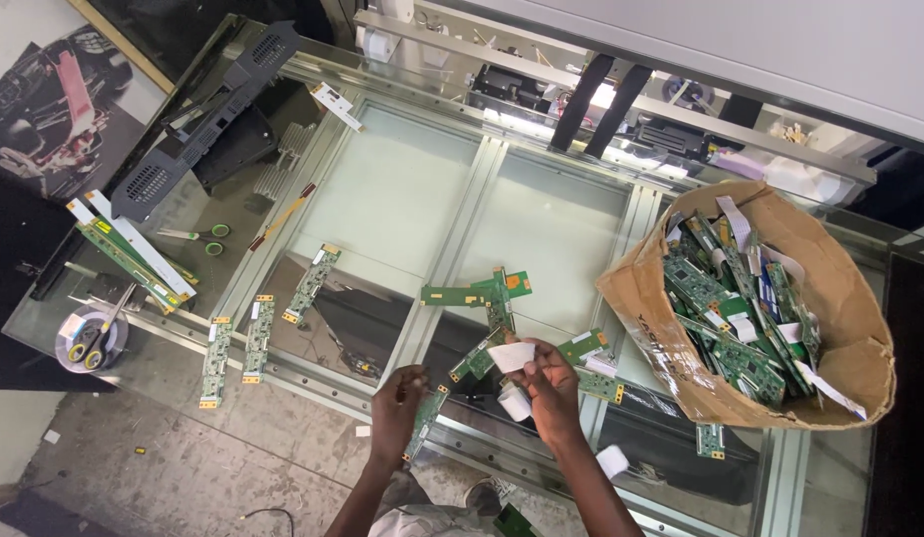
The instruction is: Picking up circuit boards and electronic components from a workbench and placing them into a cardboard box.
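I have the right hand [550,383] pinching a white ribbon strip [512,355], thin and pliant, curling down to a loose roll just below the grip. The left hand [400,398] is closed on a narrow green board [426,420], stiff and flat, its long axis slanting down-left from the strip. More boards lie on the glass worktop [402,199] around the strip; a torn cardboard bin [860,328] holds others, right of it.
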